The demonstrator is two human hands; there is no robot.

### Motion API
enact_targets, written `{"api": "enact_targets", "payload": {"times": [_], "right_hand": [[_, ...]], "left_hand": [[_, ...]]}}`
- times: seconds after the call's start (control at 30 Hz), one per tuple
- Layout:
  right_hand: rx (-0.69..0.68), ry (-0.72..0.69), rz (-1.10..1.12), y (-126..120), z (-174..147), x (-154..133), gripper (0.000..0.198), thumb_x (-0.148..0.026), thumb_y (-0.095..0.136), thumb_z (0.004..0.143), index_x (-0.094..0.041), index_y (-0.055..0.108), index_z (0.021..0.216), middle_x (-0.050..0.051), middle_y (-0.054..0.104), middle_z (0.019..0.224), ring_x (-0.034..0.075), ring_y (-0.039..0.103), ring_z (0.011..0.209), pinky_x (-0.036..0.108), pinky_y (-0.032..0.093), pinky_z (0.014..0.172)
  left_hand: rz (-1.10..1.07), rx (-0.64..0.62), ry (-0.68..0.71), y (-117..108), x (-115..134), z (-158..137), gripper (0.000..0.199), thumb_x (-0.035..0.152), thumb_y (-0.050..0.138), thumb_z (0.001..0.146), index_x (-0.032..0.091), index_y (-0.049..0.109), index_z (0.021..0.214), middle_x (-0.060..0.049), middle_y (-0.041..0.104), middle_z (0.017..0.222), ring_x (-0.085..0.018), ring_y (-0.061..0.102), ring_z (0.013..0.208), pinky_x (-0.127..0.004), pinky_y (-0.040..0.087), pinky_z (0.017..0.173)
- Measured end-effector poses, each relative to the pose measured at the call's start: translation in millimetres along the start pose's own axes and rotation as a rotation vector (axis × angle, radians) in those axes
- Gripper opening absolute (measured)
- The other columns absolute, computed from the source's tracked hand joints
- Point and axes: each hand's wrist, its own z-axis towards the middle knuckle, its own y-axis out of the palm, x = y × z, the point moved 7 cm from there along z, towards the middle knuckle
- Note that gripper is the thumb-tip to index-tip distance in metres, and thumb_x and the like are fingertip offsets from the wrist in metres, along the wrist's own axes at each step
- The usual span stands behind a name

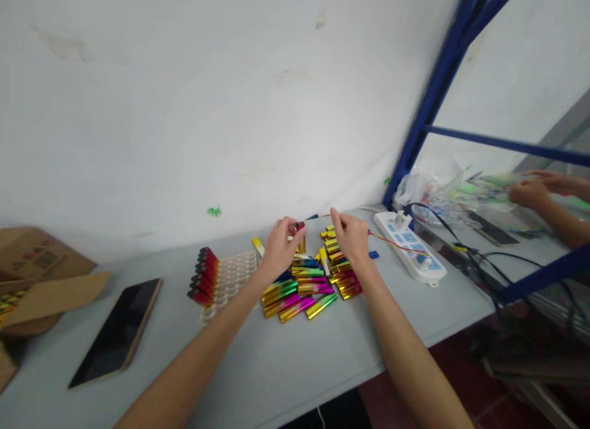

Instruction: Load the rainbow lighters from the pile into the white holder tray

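Observation:
My left hand (282, 244) is closed, its fingertips gripping a small gold tube (302, 241) with a dark red top; part of the tube is hidden. To the right, my right hand (349, 235) has its fingers curled and thumb raised. A thin red-and-yellow cord (389, 240) comes out from behind it; what the fingers hold is hidden. Below and between both hands lies a pile of shiny metallic tubes (295, 289) in gold, green, magenta and blue. Left of my left hand, a white bumpy tray (236, 272) carries a row of red-to-gold tubes with black ends (209, 272).
A white power strip (410, 244) with plugs sits on the right. A dark phone or tablet (117, 330) lies at left, beside an open cardboard box (41, 275). A blue metal frame (428, 103) rises at right; beyond it are another person's hands (534, 192) and plastic bags (428, 192).

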Motion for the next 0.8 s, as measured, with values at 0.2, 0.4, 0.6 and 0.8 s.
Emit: {"api": "enact_targets", "payload": {"times": [0.2, 0.4, 0.6, 0.8], "right_hand": [[-0.154, -0.088, 0.061, 27, -13, -26, 0.070, -0.069, 0.022, 0.106, -0.026, 0.035, 0.051, 0.003, 0.050, 0.047, 0.015, 0.042, 0.047, 0.034, 0.027, 0.058], [-0.256, -0.072, 0.095, 42, -27, -41, 0.069, -0.067, 0.022, 0.106, -0.029, 0.026, 0.048, 0.002, 0.040, 0.042, 0.016, 0.036, 0.043, 0.037, 0.025, 0.058], [-0.286, -0.058, 0.141, 43, -31, -41, 0.059, -0.069, 0.029, 0.105, -0.027, 0.037, 0.065, 0.000, 0.049, 0.057, 0.017, 0.045, 0.056, 0.034, 0.031, 0.061], [-0.314, -0.133, 0.183, 47, -33, -47, 0.044, -0.058, 0.032, 0.109, -0.025, 0.045, 0.081, 0.002, 0.060, 0.075, 0.020, 0.056, 0.072, 0.033, 0.037, 0.071]], "left_hand": [[-0.572, -0.080, -0.280, -43, -14, -63, 0.044, 0.061, 0.067, 0.092, 0.026, 0.049, 0.112, 0.007, 0.059, 0.073, -0.009, 0.051, 0.051, -0.020, 0.040, 0.051], [-0.789, -0.090, -0.528, -55, -33, -99, 0.056, 0.071, 0.053, 0.090, 0.019, 0.052, 0.070, 0.008, 0.032, 0.051, -0.006, 0.024, 0.041, -0.019, 0.021, 0.042], [-0.823, -0.003, -0.577, -58, -37, -97, 0.048, 0.056, 0.051, 0.089, 0.021, 0.041, 0.057, 0.007, 0.026, 0.051, -0.007, 0.021, 0.042, -0.021, 0.017, 0.041], [-0.780, 0.077, -0.635, -59, -43, -102, 0.038, 0.043, 0.048, 0.088, 0.021, 0.041, 0.058, 0.007, 0.026, 0.053, -0.007, 0.020, 0.043, -0.019, 0.014, 0.041]]}}
